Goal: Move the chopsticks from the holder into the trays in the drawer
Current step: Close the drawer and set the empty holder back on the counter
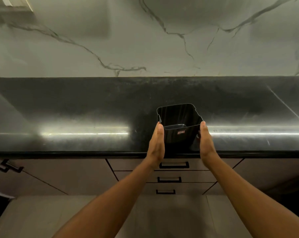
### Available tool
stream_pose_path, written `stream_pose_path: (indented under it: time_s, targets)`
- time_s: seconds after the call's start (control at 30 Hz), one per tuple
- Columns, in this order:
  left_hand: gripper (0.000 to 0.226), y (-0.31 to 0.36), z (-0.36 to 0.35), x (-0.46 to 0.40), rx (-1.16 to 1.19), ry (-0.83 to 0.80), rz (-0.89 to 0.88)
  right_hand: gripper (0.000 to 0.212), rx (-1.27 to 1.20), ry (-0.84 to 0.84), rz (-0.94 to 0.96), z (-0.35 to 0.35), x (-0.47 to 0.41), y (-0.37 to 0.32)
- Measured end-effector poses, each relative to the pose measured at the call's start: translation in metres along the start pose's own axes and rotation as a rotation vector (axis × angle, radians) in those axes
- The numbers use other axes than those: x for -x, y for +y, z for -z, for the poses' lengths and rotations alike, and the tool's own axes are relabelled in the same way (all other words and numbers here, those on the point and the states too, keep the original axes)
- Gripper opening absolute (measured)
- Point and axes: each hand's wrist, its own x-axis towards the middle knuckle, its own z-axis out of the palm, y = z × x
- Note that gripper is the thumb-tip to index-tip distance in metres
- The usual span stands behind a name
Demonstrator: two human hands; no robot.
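Black plastic, ribbed inside: the holder [179,124] stands upright on the dark desk [76,107], close to its near edge and a little right of the middle, its open mouth facing up and slightly toward the person. No chopsticks show in it; what can be seen of the inside looks bare. The left hand [156,145] and the right hand [206,143] flank it, palms turned inward, fingers [159,130] straight and together, laid flat against its two sides rather than curled round it. The holder is squarish at the rim, so it has no clear long axis across the desk; its longer run seems to be its height. Below the desk edge the drawers [172,170] are all closed. My guess is the step in hand is steadying or shifting the holder. Next, a drawer must be pulled open by its handle [174,165], which needs one hand free.
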Motion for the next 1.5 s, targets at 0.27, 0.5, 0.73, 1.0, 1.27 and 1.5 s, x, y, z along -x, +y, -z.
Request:
stream_pose_path:
  time_s: [0.27,0.5,0.73,1.0,1.27,1.5]
  targets:
    - [0.092,0.031,0.009,-0.074,0.038,-0.002,-0.046,0.084,-0.054,-0.039,0.069,-0.010,-0.063,-0.028]
    - [0.071,0.070,0.013,-0.190,0.085,0.012,-0.150,0.085,-0.032,-0.112,0.157,-0.026,-0.179,-0.078]
    - [0.064,0.082,0.012,-0.312,0.104,0.076,-0.168,0.070,-0.019,-0.136,0.194,-0.043,-0.297,-0.096]
    - [0.072,0.060,0.022,-0.409,0.104,0.106,-0.061,0.091,0.031,-0.187,0.115,-0.063,-0.376,-0.080]
    - [0.060,0.045,0.022,-0.439,0.101,0.177,-0.018,0.084,0.080,-0.186,0.088,-0.072,-0.410,-0.065]
    - [0.055,0.037,0.019,-0.439,0.054,0.166,0.000,0.068,0.100,-0.152,0.095,-0.076,-0.414,-0.060]
